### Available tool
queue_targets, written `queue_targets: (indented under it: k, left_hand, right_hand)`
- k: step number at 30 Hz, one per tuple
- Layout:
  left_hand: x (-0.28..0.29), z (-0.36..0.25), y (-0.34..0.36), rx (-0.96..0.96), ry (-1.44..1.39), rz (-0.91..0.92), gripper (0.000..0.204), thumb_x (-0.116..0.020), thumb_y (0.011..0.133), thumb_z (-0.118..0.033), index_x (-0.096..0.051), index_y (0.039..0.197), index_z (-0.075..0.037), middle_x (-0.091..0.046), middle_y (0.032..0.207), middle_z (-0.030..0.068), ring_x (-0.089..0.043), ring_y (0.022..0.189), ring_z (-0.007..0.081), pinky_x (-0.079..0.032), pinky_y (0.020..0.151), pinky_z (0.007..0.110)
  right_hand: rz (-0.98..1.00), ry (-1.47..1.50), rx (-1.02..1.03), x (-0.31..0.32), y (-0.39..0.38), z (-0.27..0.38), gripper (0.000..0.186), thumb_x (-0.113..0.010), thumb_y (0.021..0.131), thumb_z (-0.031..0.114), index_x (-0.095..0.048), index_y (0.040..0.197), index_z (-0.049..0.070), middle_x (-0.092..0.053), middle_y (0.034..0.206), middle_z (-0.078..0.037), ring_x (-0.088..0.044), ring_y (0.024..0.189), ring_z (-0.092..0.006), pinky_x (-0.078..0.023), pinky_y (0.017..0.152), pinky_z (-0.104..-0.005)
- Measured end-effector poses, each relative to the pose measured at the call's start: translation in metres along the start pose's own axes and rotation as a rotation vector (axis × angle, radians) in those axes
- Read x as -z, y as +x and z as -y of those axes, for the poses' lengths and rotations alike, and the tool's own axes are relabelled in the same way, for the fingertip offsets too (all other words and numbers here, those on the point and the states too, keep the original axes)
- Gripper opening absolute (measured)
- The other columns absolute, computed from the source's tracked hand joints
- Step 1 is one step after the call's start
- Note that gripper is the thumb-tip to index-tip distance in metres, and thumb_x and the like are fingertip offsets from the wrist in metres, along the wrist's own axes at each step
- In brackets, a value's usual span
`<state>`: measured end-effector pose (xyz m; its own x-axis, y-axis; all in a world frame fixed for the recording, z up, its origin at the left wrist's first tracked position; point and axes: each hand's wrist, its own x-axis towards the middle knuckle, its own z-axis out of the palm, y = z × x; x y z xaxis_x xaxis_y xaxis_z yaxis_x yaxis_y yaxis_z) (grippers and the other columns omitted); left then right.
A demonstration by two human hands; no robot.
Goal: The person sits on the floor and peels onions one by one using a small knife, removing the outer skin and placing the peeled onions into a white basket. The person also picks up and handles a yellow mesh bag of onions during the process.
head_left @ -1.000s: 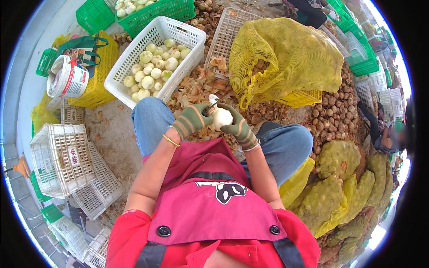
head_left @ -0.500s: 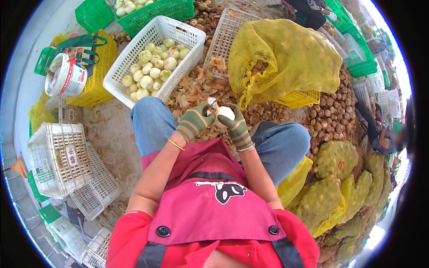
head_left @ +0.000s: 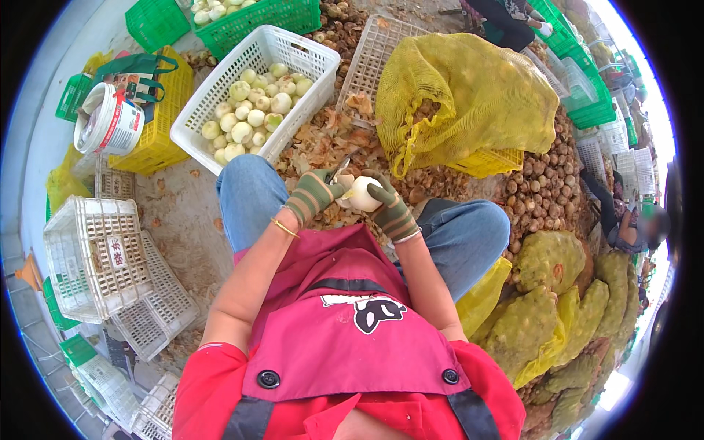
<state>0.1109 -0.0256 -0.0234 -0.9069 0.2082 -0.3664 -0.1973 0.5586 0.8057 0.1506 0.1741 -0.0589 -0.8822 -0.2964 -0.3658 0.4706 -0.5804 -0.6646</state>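
My left hand (head_left: pixel 312 196), in a striped green glove, is closed on a small knife (head_left: pixel 344 165), its blade angled up. Its thumb is beside a peeled white onion (head_left: pixel 364 192), where a pale loose flap of skin shows. My right hand (head_left: pixel 391 213), gloved alike, grips that onion from the right. Both hands are between my knees, above a bed of dry onion skins (head_left: pixel 315 143). Beyond my left knee stands a white crate (head_left: pixel 189 134) of peeled onions.
A yellow mesh sack (head_left: pixel 477 88) rests on a yellow crate, with unpeeled onions (head_left: pixel 543 191) and more sacks (head_left: pixel 550 260) at right. Stacked crates (head_left: pixel 84 260) and a white bucket (head_left: pixel 110 132) are at left. Other people (head_left: pixel 631 227) sit at the far right and top.
The knife blade has tilted rightward, and the onion has turned slightly between my fingers, with a pale flap now showing on its left side. Both hands stay in nearly the same place.
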Motion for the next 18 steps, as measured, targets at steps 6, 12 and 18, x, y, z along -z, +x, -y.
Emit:
queue_targets:
  k: [6,12,18]
  left_hand:
    - [-0.01,-0.01,-0.007,-0.108,0.247,-0.19,0.038,-0.064,0.076,-0.028,-0.07,0.102,-0.001,-0.068,0.079,0.022,-0.069,0.073,0.0318,-0.053,0.065,0.04]
    - [0.014,0.027,0.009,-0.096,0.25,-0.356,0.047,-0.07,0.079,-0.035,-0.067,0.108,0.001,-0.07,0.083,0.0215,-0.068,0.077,0.0361,-0.054,0.071,0.041]
    - [0.005,-0.051,-0.019,0.192,-0.304,0.185,0.048,-0.074,0.083,-0.039,-0.065,0.112,-0.002,-0.068,0.072,0.0088,-0.058,0.051,0.0143,-0.047,0.048,0.03]
  right_hand:
    - [-0.278,-0.076,0.054,0.004,0.009,-0.027,0.051,-0.07,0.087,0.017,-0.047,0.131,0.005,-0.06,0.118,-0.015,-0.065,0.103,-0.0295,-0.06,0.082,-0.0423]
    - [-0.118,0.631,0.116,0.014,0.004,0.001,0.055,-0.074,0.077,0.02,-0.054,0.125,0.002,-0.062,0.117,-0.014,-0.059,0.11,-0.0316,-0.049,0.101,-0.0474]
    - [0.05,0.119,0.206,0.008,-0.003,0.003,0.061,-0.071,0.076,0.016,-0.05,0.131,0.002,-0.06,0.115,-0.011,-0.059,0.108,-0.0245,-0.048,0.098,-0.0368]
